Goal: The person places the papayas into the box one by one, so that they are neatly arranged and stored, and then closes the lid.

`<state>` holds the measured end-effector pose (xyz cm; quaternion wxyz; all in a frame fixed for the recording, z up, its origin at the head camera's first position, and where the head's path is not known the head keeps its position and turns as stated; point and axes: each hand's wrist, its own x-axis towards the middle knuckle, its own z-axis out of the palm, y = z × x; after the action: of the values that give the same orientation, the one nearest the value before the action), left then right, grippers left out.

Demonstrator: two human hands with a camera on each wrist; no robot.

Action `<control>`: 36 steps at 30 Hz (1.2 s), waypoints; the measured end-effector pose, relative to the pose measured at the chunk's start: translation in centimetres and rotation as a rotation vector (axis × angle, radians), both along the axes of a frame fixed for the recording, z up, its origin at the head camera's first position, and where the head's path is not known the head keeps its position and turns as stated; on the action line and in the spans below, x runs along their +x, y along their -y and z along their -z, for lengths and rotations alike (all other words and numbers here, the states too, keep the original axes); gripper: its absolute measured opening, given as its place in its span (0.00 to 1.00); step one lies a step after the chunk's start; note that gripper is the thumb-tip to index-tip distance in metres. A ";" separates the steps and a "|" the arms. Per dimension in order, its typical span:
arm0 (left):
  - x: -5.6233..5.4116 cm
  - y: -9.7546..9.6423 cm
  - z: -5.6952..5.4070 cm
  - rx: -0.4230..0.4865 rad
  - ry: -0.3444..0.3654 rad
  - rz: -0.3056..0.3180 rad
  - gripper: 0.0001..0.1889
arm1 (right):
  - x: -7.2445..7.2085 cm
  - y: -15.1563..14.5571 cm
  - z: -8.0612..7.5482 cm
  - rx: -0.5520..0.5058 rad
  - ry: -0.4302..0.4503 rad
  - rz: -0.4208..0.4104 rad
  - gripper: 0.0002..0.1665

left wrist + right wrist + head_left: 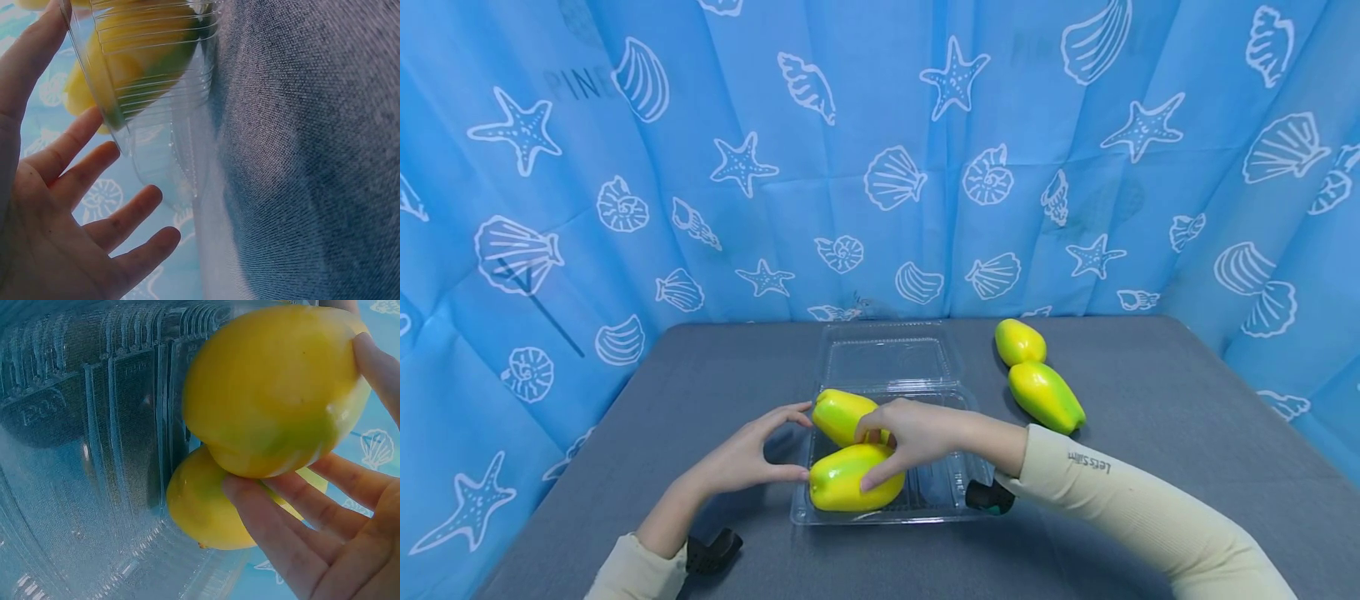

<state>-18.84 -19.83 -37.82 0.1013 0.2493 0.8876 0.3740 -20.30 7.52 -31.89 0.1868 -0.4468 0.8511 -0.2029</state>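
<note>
A clear plastic clamshell container lies on the table with its lid folded back. Two yellow-green papayas are in its left half: a near papaya and a far papaya behind it. My right hand reaches over from the right and grips the near papaya between thumb and fingers; some of its fingertips lie between the two fruits. At the container's left edge is my left hand, fingers spread and fairly straight. In the left wrist view, its fingertips are at the clear wall.
Two more papayas lie right of the container, a rear papaya against a larger papaya. The container's lid lies flat towards the back. A blue curtain with shell prints hangs behind the grey table.
</note>
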 end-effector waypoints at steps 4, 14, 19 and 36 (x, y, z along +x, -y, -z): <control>0.0 0.0 0.0 -0.003 -0.002 -0.003 0.27 | 0.0 0.0 0.1 0.011 -0.005 0.003 0.28; 0.1 0.0 0.0 0.003 0.004 0.002 0.27 | -0.2 0.0 0.4 0.031 0.005 -0.018 0.30; 0.2 -0.1 -0.1 0.005 0.009 0.002 0.27 | -0.3 0.0 0.5 0.020 0.028 -0.036 0.28; 0.2 0.0 -0.1 -0.009 -0.013 0.015 0.21 | -0.4 -0.2 0.4 0.011 0.067 -0.051 0.27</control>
<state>-18.66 -19.87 -37.75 0.0996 0.2581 0.8879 0.3674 -20.68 7.72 -32.25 0.2226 -0.4603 0.8338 -0.2080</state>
